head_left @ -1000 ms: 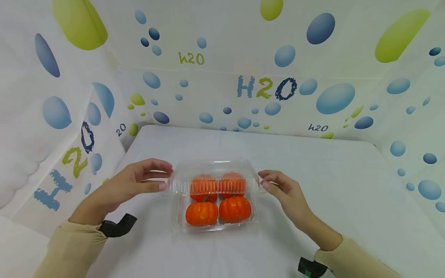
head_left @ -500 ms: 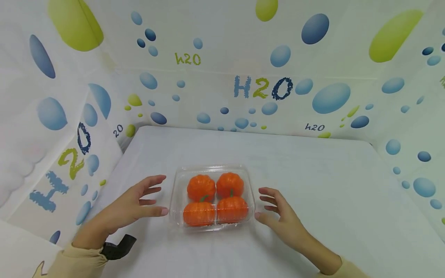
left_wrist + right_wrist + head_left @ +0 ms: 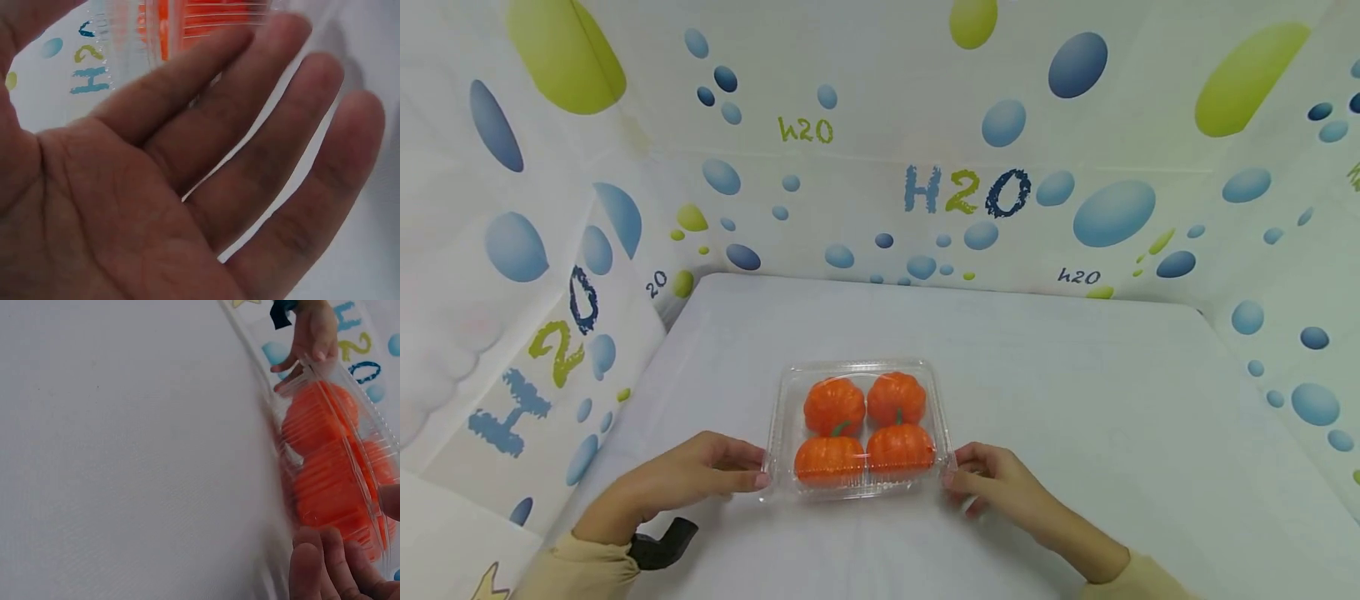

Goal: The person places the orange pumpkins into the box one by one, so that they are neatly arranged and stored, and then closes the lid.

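Observation:
A clear plastic clamshell container (image 3: 857,493) stands on the white-covered table with its lid down over small orange pumpkins (image 3: 829,461), some with green stems. At its front left corner my left hand (image 3: 688,479) pinches the rim, thumb on top. In the left wrist view, that hand's fingers (image 3: 269,150) extend fairly straight beside the ribbed wall. My right hand (image 3: 1011,492) pinches the front right corner. The right wrist view shows the right thumb (image 3: 390,500) over the lid's edge and the other fingers lower along the side.
White cloth (image 3: 1075,400) covers the table around the container. Behind and at both sides hangs a white curtain (image 3: 880,158) printed with blue and green drops and H2O lettering. A black strap mount (image 3: 664,543) sits at the left wrist.
The lid has come down from partly raised to lying over the pumpkins. Both hands have moved from the container's sides towards me and now pinch its front corners.

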Demonstrator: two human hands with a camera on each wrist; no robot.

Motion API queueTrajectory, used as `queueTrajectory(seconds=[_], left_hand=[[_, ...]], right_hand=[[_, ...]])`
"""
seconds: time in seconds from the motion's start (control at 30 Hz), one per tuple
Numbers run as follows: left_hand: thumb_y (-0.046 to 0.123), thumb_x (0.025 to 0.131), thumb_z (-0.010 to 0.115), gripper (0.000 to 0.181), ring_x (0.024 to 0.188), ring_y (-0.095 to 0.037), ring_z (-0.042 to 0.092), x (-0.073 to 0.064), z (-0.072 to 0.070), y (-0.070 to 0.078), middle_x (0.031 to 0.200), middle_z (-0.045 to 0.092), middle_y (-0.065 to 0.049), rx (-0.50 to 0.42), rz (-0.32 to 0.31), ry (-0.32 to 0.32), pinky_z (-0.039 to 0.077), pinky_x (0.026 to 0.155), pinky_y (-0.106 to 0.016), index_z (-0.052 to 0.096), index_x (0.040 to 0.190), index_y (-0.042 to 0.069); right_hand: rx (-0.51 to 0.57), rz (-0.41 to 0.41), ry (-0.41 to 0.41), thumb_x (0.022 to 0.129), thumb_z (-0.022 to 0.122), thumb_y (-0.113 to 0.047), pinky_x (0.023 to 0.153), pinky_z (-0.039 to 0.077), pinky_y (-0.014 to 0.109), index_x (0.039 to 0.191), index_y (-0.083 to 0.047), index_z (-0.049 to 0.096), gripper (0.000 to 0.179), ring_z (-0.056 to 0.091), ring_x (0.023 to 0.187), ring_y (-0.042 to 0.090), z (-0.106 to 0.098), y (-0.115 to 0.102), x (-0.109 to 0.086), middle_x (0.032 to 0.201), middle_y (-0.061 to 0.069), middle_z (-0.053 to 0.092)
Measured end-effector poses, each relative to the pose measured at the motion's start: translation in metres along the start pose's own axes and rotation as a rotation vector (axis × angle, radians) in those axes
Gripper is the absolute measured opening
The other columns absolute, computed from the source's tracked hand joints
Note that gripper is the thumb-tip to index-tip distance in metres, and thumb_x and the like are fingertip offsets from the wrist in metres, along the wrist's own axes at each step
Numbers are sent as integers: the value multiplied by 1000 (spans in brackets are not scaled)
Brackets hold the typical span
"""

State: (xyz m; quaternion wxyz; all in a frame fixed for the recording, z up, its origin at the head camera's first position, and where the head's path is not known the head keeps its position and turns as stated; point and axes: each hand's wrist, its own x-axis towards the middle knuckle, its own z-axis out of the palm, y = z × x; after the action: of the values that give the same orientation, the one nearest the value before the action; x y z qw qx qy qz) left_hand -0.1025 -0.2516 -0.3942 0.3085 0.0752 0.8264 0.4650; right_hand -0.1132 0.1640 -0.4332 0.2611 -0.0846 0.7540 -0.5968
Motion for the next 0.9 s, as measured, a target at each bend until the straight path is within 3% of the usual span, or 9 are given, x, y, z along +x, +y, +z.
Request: queueTrajectory(seconds=[0.17,0.27,0.4,0.63,0.9], left_hand=[[33,96,68,33,94,-25,60,6,1,-3,102,72,-6,-25,56,-73,54,78,-39,75,112,4],[31,97,66,30,94,-26,60,8,0,-5,101,72,-8,-52,93,-94,55,76,-38,76,107,4],[28,99,64,29,95,-26,61,10,-1,-7,101,74,-10,-90,94,-121,56,76,-39,77,106,3],[24,100,60,29,88,-24,65,13,2,-14,97,75,-15,-170,79,-191,58,71,-39,77,101,1],[21,100,61,29,88,-22,66,16,3,-20,97,74,-19,-223,114,-221,59,71,-38,76,101,-4]], right_hand=[[28,41,-61,96,68,-24,66,60,36,104,4,64,29,69,81,23,-2,-1,0,89,13,72],[41,42,-93,95,68,-24,63,59,33,98,3,67,27,69,78,21,-2,-1,1,86,12,72],[66,48,-129,95,68,-23,60,57,30,92,3,68,27,69,75,20,-1,-1,1,83,12,72],[122,61,-190,97,66,-22,61,57,29,97,10,69,32,70,74,18,1,2,1,82,11,73],[138,55,-179,97,66,-21,62,57,29,97,12,68,32,70,72,18,4,4,-2,80,11,73]])
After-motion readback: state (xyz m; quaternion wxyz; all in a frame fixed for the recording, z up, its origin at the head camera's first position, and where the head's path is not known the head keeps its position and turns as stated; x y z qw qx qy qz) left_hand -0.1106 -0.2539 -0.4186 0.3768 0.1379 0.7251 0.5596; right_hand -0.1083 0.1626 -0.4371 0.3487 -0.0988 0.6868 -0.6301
